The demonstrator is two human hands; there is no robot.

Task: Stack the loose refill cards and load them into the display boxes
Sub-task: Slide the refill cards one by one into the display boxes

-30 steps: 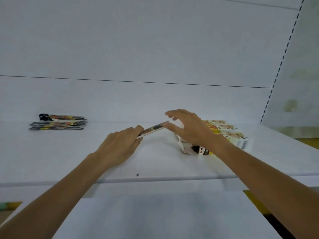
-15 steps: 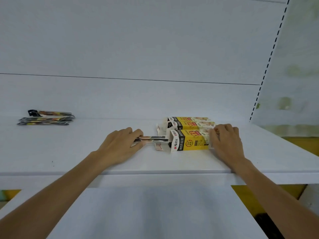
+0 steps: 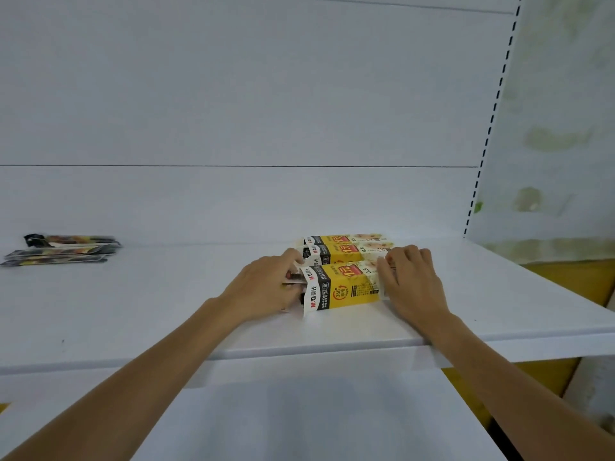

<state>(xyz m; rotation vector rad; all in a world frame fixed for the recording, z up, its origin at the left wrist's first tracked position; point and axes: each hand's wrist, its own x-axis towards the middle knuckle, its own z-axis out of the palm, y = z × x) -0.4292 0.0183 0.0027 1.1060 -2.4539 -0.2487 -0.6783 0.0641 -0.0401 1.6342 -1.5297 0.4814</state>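
Yellow display box near shelf edge, left hand pinching refill cards at its open end, right hand clasping the far end, loose cards well left.

Your left hand has advanced to the open end of the front display box, and the refill cards are now mostly inside. Your right hand has moved to its far end.

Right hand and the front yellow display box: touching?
Touching. Head view shows the right hand gripping the right end of the front yellow display box.
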